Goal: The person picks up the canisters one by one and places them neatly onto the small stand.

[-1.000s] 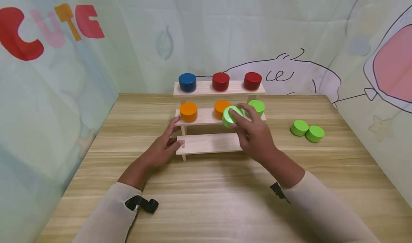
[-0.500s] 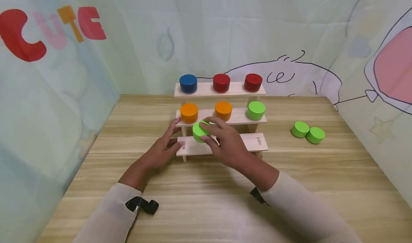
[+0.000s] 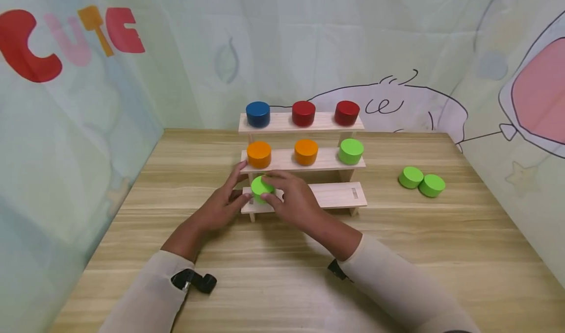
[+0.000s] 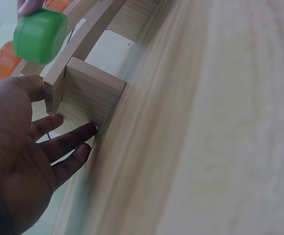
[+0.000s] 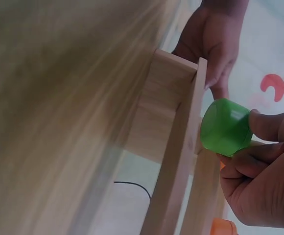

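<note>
A three-tier wooden stand is on the table. My right hand pinches a green round block between thumb and fingers at the left end of the lowest shelf. In the right wrist view this green block looks slightly above the shelf. My left hand rests against the stand's left end; in the left wrist view its thumb touches the shelf end and its loosely spread fingers lie by the side panel. On the middle shelf sit two orange blocks and a green block.
A blue block and two red blocks stand on the top shelf. Two more green blocks lie side by side on the wooden table, right of the stand. A printed cloth backdrop rises behind the table.
My right hand has carried the green block leftward and down, from in front of the middle shelf to the lowest shelf's left end. The left hand has stayed at the stand's left end.
</note>
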A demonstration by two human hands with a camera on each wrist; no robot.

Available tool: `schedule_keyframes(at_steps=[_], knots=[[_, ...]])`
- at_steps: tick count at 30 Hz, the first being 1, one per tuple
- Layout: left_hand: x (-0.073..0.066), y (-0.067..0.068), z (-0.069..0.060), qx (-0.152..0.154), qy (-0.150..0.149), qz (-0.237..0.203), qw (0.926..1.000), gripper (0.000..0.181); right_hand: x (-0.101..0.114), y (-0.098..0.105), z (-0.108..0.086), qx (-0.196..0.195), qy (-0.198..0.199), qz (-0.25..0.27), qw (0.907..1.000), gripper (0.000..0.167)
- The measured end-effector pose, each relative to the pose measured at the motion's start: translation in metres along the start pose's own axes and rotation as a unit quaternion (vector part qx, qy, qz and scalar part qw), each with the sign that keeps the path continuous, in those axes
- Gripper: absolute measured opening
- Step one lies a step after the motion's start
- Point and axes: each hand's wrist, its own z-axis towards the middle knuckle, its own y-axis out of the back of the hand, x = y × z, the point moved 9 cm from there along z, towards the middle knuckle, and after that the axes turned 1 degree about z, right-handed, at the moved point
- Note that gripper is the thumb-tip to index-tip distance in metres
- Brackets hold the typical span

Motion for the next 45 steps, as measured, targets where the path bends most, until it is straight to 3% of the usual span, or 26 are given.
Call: schedule_keyframes(at_steps=[19, 33, 45], knots=[[-0.001, -0.001, 0.002, -0.001, -0.010, 0.002, 0.9999, 0.086, -0.012, -0.013, 0.002, 0.035, -0.033, 0.020, 0.9987, 0.051], [0.000, -0.001, 0.002, -0.001, 0.001, 0.005, 1.0000, 0.084, -0.011, -0.012, 0.003, 0.040, -0.039, 0.019, 0.9982, 0.049], [0.001, 0.000, 0.003, -0.006, -0.012, 0.005, 0.9999, 0.083, -0.014, -0.006, -0.001, 0.050, -0.044, 0.003, 0.9977, 0.058]])
